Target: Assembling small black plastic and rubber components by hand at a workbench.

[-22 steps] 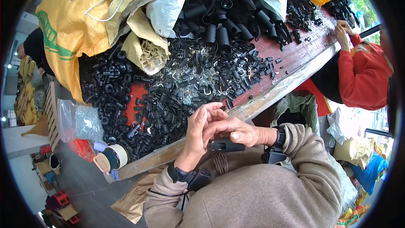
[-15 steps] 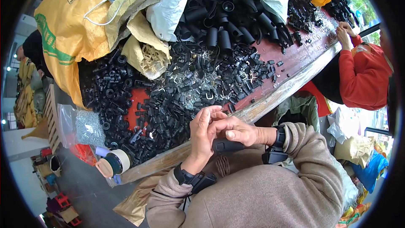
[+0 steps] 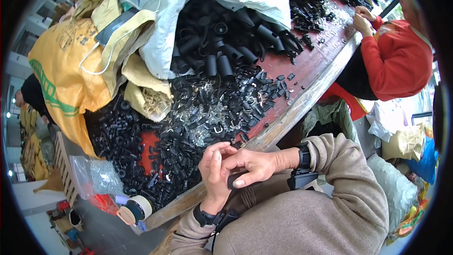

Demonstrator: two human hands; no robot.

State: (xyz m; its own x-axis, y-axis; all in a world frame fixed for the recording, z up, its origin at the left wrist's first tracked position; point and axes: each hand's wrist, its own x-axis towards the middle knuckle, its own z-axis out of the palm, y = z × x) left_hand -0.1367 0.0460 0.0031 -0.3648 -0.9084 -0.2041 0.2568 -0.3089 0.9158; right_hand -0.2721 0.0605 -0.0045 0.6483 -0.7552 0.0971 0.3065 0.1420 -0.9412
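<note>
My left hand (image 3: pixel 215 175) and my right hand (image 3: pixel 258 164) meet above the table's near edge. Between them is a dark, rounded black plastic part (image 3: pixel 233 181), partly covered by the fingers. My right thumb lies along it, while my left hand closes around its other side with the thumb pointing up. Any smaller piece between the fingertips is hidden. Just beyond my hands, small black plastic pieces (image 3: pixel 181 158) are heaped on the red tabletop (image 3: pixel 306 68), with metal clips and bits (image 3: pixel 200 125) scattered among them.
A white sack (image 3: pixel 163 42) spills black tubes (image 3: pixel 217 63). At left stand a yellow sack (image 3: pixel 66 71), a clear bag of small metal pieces (image 3: pixel 104 177) and a tape roll (image 3: pixel 139 207). A wooden rim (image 3: pixel 295 108) edges the table. A person in red (image 3: pixel 401 61) works at far right.
The whole view has shifted, with table and sacks appearing lower and further left. My hands stay together, and the black part now shows less, tucked between right thumb and left palm.
</note>
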